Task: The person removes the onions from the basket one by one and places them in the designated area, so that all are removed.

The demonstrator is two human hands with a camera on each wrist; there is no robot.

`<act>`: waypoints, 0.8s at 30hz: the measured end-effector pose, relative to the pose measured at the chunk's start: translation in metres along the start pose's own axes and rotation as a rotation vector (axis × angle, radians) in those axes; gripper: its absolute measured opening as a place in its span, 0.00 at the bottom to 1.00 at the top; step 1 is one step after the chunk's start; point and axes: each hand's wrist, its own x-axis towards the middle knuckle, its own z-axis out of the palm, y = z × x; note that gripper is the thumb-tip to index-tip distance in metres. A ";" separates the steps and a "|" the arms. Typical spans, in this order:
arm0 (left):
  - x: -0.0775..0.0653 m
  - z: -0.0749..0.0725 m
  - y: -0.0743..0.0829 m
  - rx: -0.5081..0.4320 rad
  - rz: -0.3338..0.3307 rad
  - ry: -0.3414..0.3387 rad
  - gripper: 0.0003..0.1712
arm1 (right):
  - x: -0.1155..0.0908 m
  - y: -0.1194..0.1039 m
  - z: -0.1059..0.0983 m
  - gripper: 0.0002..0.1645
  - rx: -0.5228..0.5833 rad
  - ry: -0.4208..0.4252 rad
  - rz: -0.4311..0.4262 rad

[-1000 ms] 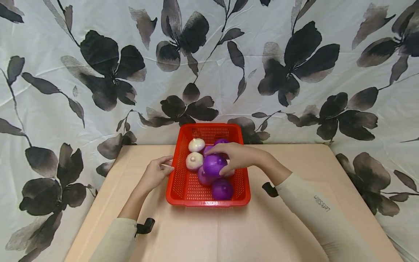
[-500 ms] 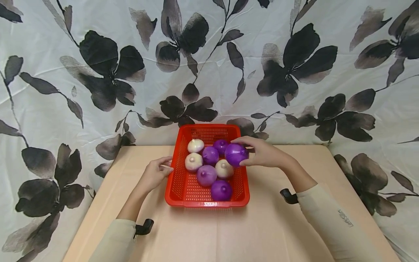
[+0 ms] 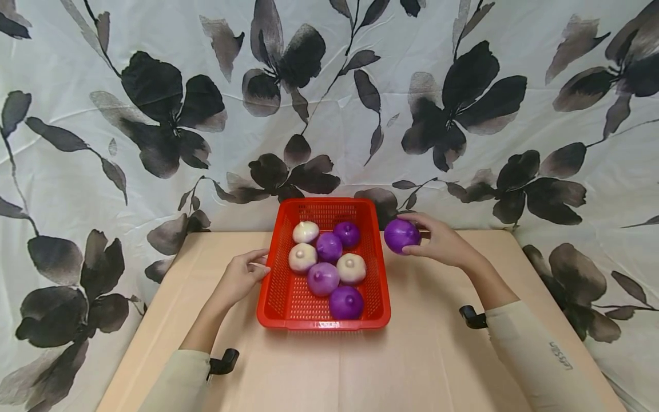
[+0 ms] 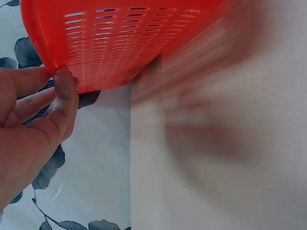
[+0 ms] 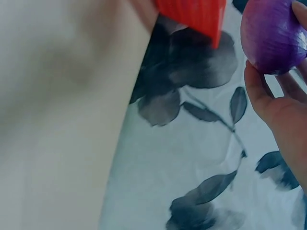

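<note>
My right hand [image 3: 437,240] holds a shiny purple onion [image 3: 401,236] to the right of the red basket [image 3: 278,317], above the tabletop. In the right wrist view, the thumb and fingers grip the round onion [image 5: 273,36] from its sides. My left hand [image 3: 242,278] is at the basket's left side. The left wrist view shows its thumb and fingers pinching the rim of the slotted basket [image 4: 110,48]. Inside the basket lie several purple onions, one of them [image 3: 346,302] nearest the front, and three white onions, one [image 3: 352,268] right of the middle.
The basket stands near the back of a light wooden-toned table [image 3: 329,372]. Behind the table's far edge hangs a white cloth [image 3: 360,143] printed with dark flowers. A black strap with a small camera [image 3: 472,316] sits at the right wrist, another [image 3: 223,361] at the left.
My right hand has lifted the purple onion out from over the basket and carried it right, past the rim. The left hand stays at the basket's left side.
</note>
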 end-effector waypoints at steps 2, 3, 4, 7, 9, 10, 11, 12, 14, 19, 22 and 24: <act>0.000 0.000 0.000 0.003 0.000 -0.001 0.28 | 0.000 0.007 -0.001 0.45 0.000 0.021 0.016; 0.000 0.000 0.000 0.005 0.001 -0.001 0.28 | 0.000 0.010 -0.002 0.45 -0.003 0.032 0.026; -0.001 -0.001 0.000 0.006 0.001 -0.002 0.28 | 0.001 0.013 -0.002 0.45 -0.006 0.042 0.033; 0.000 -0.001 -0.001 0.004 0.001 -0.001 0.28 | 0.003 0.022 -0.001 0.45 -0.016 0.072 0.041; 0.000 0.000 -0.001 -0.001 -0.001 -0.004 0.28 | 0.005 0.030 0.001 0.45 -0.020 0.091 0.044; 0.000 0.000 -0.001 -0.003 -0.001 -0.005 0.28 | 0.007 0.035 0.002 0.45 -0.019 0.101 0.047; 0.000 0.000 -0.001 -0.005 -0.002 -0.006 0.28 | 0.009 0.039 0.003 0.45 -0.016 0.111 0.053; 0.000 0.000 -0.001 -0.006 -0.002 -0.007 0.28 | 0.011 0.044 0.005 0.45 -0.014 0.121 0.063; 0.000 -0.001 -0.001 -0.008 -0.001 -0.008 0.28 | 0.015 0.054 0.009 0.45 -0.023 0.138 0.090; 0.000 -0.001 -0.001 -0.007 -0.001 -0.004 0.28 | 0.025 0.069 0.019 0.47 -0.048 0.177 0.148; 0.000 -0.001 -0.001 -0.009 -0.006 -0.003 0.28 | 0.030 0.075 0.024 0.46 -0.042 0.201 0.173; 0.000 -0.001 -0.001 -0.010 -0.009 -0.005 0.28 | 0.033 0.079 0.028 0.44 -0.037 0.213 0.189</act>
